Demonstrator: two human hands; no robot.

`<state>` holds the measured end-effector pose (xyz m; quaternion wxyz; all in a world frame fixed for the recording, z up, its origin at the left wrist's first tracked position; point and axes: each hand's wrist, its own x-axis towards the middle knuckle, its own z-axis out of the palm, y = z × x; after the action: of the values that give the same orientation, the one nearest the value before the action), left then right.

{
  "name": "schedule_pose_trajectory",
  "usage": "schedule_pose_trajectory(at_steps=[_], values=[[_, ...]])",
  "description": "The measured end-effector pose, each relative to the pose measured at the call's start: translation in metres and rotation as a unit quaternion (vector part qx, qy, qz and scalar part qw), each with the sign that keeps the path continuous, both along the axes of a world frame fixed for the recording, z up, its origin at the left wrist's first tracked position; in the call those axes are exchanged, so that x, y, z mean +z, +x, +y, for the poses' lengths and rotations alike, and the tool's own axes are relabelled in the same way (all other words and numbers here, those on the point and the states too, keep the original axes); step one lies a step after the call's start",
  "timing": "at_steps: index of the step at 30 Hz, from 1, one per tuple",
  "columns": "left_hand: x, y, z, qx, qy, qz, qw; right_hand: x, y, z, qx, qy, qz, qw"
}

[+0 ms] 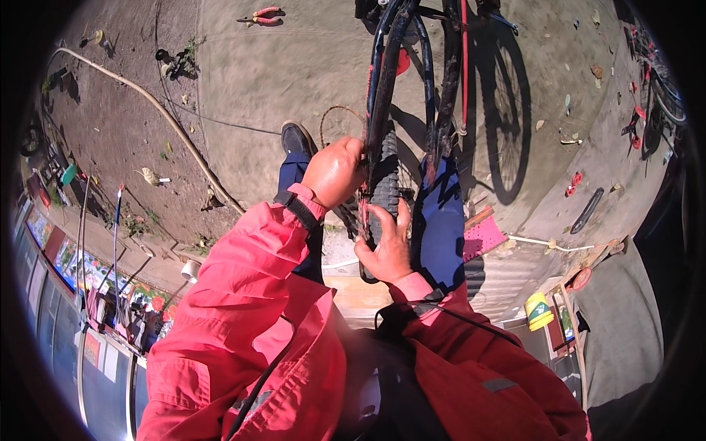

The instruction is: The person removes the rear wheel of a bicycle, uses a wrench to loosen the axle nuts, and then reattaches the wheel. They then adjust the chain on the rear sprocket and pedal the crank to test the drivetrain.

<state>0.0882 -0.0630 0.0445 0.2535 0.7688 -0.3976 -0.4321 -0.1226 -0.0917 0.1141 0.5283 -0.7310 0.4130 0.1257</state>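
A black bicycle frame (379, 81) stands in front of me, its knobby tyre (384, 176) between my legs. My left hand (337, 173) is closed in a fist at the left side of the tyre, against the frame tube. Its fingertips are turned away, and what they grip is hidden. A thin brown cable (337, 109) loops out just above that fist. Lower down, my right hand (388, 246) reaches in from the right, with thumb and forefinger closed around a small reddish part beside the tyre. That part is too small to name.
Red-handled pliers (263, 16) lie on the ground at the far left. A long pale hose (158, 106) curves across the left. Right of the bicycle are a black strip-shaped piece (587, 211), a pink perforated sheet (482, 237) and a yellow bucket (539, 312).
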Motion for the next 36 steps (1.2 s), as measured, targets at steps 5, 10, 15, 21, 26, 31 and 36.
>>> schedule_pose_trajectory(at_steps=[5, 10, 15, 21, 26, 31, 36], values=[[0.002, -0.006, 0.002, 0.018, 0.013, 0.023, 1.000, 0.001, -0.005, -0.005, -0.011, 0.012, 0.003, 1.000], [0.003, -0.007, 0.003, 0.054, 0.000, 0.034, 0.998, 0.003, -0.004, -0.002, -0.025, 0.018, 0.008, 0.999], [0.003, 0.003, -0.011, 0.107, 0.000, 0.045, 0.993, -0.001, -0.004, 0.005, -0.031, -0.005, -0.004, 1.000], [0.008, 0.036, -0.035, 0.225, -0.020, 0.197, 0.954, -0.001, -0.005, 0.005, -0.036, -0.006, -0.004, 0.999], [0.024, 0.052, -0.045, 0.290, -0.023, 0.235, 0.927, -0.001, -0.006, 0.002, -0.056, -0.022, -0.004, 0.998], [0.046, 0.071, -0.059, 0.318, -0.039, 0.258, 0.912, -0.005, -0.012, -0.002, -0.042, -0.052, 0.005, 0.998], [0.071, 0.087, -0.079, 0.350, -0.051, 0.262, 0.898, -0.004, -0.010, -0.003, -0.028, -0.060, 0.035, 0.997]])
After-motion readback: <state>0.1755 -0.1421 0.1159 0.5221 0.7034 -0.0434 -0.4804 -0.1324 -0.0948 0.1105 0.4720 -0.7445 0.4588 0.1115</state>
